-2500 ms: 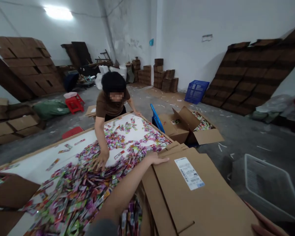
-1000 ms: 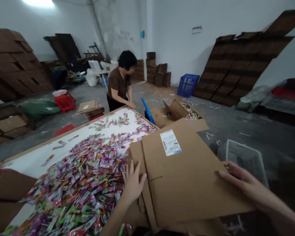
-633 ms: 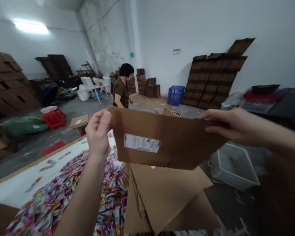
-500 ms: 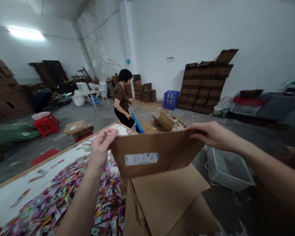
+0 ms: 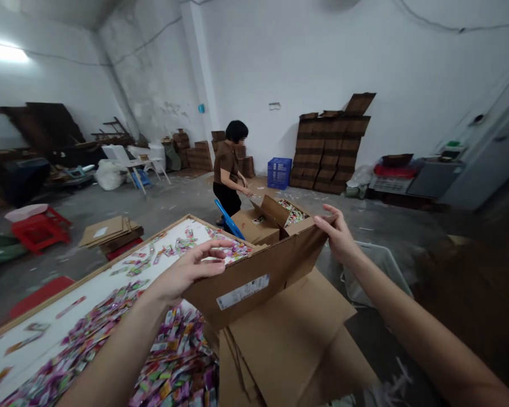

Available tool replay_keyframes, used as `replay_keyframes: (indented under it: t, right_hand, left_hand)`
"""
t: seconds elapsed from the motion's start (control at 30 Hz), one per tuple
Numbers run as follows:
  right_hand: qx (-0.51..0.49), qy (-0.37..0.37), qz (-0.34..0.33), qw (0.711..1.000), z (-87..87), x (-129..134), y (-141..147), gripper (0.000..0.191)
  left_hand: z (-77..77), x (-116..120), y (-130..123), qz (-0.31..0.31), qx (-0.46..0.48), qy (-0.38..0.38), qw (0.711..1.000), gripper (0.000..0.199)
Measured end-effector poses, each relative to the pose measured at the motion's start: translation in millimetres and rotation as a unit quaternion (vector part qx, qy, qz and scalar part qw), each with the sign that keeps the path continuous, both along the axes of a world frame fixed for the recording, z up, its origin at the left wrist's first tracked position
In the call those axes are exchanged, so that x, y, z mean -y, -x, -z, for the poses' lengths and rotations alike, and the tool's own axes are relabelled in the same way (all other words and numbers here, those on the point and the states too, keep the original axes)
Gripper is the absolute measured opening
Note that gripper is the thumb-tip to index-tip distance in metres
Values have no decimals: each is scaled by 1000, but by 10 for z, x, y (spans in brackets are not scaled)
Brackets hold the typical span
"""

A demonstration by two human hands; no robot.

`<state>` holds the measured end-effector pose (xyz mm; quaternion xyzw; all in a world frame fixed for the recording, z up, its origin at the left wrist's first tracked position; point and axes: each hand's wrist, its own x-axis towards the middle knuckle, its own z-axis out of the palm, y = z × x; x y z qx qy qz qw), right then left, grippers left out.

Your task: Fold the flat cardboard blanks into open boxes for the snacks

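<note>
Head camera | tan, white-labelled cardboard sheet (image 5: pixel 277 269) tilts above flat brown cardboard stack (image 5: pixel 280 347) | left hand (image 5: pixel 187 272) curls at sheet's edge, grip unclear; right hand (image 5: pixel 338 233) pinches corner | seemingly one lifted, others unraised

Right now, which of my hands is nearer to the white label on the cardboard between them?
Left. The left hand is at the upper edge of the cardboard, above the label; the right hand is farther, at that edge's right end.

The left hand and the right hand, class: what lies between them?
In the head view, a cardboard piece bearing a white label lies between the left hand and right hand.
</note>
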<state>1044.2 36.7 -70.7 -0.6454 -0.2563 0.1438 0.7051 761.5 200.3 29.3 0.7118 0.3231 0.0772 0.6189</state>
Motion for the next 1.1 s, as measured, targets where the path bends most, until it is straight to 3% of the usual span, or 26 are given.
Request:
replay_keyframes:
  t: [0.07, 0.17, 0.27, 0.33, 0.4, 0.47, 0.57, 0.63, 0.73, 0.8, 0.9, 0.93, 1.0, 1.03, 1.1]
  right_hand:
    - [-5, 8, -20, 1000, -106, 22, 7, 73]
    - [8, 25, -84, 996, -367, 96, 60, 70]
    - [17, 33, -221, 975, -614, 120, 176, 74]
    - [4, 36, -287, 957, -672, 99, 227, 81]
    - [-16, 48, -281, 958, -608, 69, 224, 84]
    - [-20, 85, -224, 971, -453, 38, 196, 86]
    - [58, 168, -118, 977, -193, -32, 216, 106]
    - [132, 205, -72, 967, -69, -98, 275, 126]
    - [184, 219, -58, 956, 39, -172, 270, 133]
    - [174, 196, -99, 960, 56, -151, 149, 118]
    - [105, 153, -137, 973, -63, 23, -36, 74]
    - [109, 138, -103, 979, -139, 105, -35, 63]
    - [212, 113, 0, 971, -294, 260, 120, 49]
    - [303, 109, 29, 946, -346, 315, 270, 46]
    - [462, 156, -45, 872, -352, 354, 645, 57]
  left_hand:
    - [-47, -12, 11, -27, 0, 27, 999, 59]
    - [-128, -44, -42, -64, 14, -4, 998, 54]
    - [-142, -93, -248, -149, 32, -31, 988, 54]
    - [-92, -121, -386, -197, 39, -29, 979, 61]
    - [-19, -121, -436, -152, 36, -79, 984, 60]
    - [42, -72, -392, -21, 13, -196, 980, 72]
    - [57, 72, -313, 157, -77, -373, 911, 98]
    - [11, 154, -369, 231, -140, -444, 855, 86]
    - [-46, 155, -614, 372, -165, -435, 803, 63]
    - [-3, 75, -795, 431, -135, -374, 810, 59]
    - [197, -63, -948, 405, -98, -314, 853, 49]
    - [279, -94, -959, 373, -92, -312, 869, 44]
    - [436, -127, -927, 300, -77, -330, 892, 32]
    - [504, -132, -892, 267, -58, -351, 896, 27]
    - [614, -127, -802, 230, 15, -422, 877, 22]
